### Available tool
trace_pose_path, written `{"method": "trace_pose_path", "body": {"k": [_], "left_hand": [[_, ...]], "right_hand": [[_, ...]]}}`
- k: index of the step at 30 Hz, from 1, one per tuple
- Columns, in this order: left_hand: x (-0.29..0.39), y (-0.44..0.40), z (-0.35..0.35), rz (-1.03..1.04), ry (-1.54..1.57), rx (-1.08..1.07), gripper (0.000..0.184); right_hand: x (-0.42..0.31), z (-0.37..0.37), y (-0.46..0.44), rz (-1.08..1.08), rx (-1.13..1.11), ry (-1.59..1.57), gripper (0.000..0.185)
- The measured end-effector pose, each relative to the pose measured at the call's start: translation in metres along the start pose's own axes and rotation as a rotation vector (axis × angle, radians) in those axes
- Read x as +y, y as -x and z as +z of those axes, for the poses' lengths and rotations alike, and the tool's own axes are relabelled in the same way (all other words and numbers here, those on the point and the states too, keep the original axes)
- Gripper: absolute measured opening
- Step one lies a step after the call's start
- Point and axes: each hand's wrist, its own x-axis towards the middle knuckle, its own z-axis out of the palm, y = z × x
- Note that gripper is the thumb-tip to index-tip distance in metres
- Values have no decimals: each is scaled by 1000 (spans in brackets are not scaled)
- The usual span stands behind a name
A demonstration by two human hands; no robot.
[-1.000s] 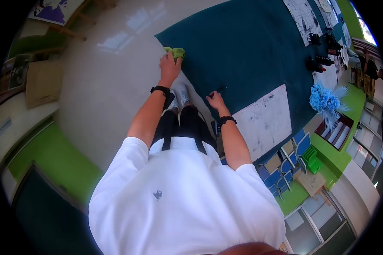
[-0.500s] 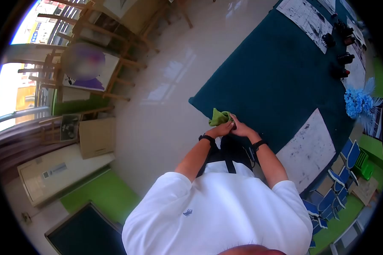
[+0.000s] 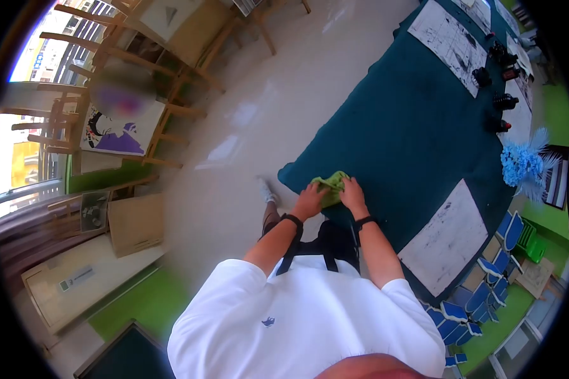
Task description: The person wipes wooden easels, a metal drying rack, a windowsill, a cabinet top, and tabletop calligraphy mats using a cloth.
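At the far left, one picture with a purple shape (image 3: 119, 140) is partly blurred, and the wooden easels (image 3: 184, 110) around it overlap too much to count. One shoe (image 3: 267, 189) shows on the floor; the other is hidden. The person's left hand (image 3: 308, 203) has its fingers bent onto one green cloth (image 3: 331, 184), bunched between both hands at the near edge of the dark green counter (image 3: 385, 132). The right hand (image 3: 353, 194) grips the cloth's other side, its fingertips partly hidden. Farther right come one stained sheet (image 3: 446, 240), about five dark bottles (image 3: 504, 101), hard to separate, one blue flower bunch (image 3: 521, 165) and overlapping blue chairs (image 3: 513, 232).
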Motion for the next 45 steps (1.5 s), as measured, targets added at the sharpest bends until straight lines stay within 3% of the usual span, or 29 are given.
{"method": "trace_pose_path", "body": {"k": [3,5,6,8,10,11,12,13,15,17,21,25,27,28,30,31,34,35,36,38,40,42,44,45], "left_hand": [[-7,-3,19,230,145,16,61],[-19,4,27,263,151,25,66],[-31,6,19,263,174,37,66],[-49,15,12,149,316,-153,67],[-99,17,10,115,539,-98,65],[-127,20,-7,123,513,-75,65],[-157,23,-19,-36,656,-122,68],[-184,33,-48,26,590,67,70],[-226,49,-131,-173,536,33,70],[-253,68,-208,-324,532,148,69],[-320,74,-302,-202,537,470,57],[-306,77,-403,-99,545,572,50],[-282,68,-434,26,568,633,39],[-276,55,-439,30,554,626,39],[-266,28,-449,100,618,510,41],[-261,18,-459,96,605,509,41],[-252,-19,-492,110,709,498,40],[-250,-33,-503,85,802,473,41],[-248,-46,-512,55,894,442,42],[-245,-76,-534,50,816,432,41],[-239,-101,-570,39,714,391,41],[-213,-134,-605,73,707,507,42],[-209,-176,-630,92,862,513,50],[-207,-193,-646,136,981,449,54]], "right_hand": [[16,3,20,178,30,90,40],[5,18,24,288,34,87,37],[2,30,21,300,44,78,37],[-43,45,11,297,-72,27,36],[-90,70,-8,218,-61,-68,35],[-110,82,-21,143,-108,-115,38],[-140,88,-34,74,-174,-94,44],[-161,105,-52,41,-259,-164,49],[-235,112,-88,-101,-295,-248,46],[-311,109,-121,-242,-322,-314,39],[-455,69,-162,-412,-386,-491,39],[-522,38,-203,-654,-167,-525,46],[-532,34,-223,-739,149,-456,50],[-536,28,-231,-739,160,-468,50],[-538,9,-252,-600,-85,-745,50],[-549,-17,-254,-545,-105,-784,42],[-534,-56,-312,-558,-169,-725,35],[-531,-69,-332,-614,-18,-668,28],[-523,-80,-351,-619,-8,-685,28],[-515,-105,-393,-568,208,-747,30],[-518,-137,-417,-516,180,-984,32],[-537,-169,-424,-451,155,-1192,35],[-569,-202,-423,-692,205,-848,38],[-586,-211,-422,-731,268,-854,37]]}}
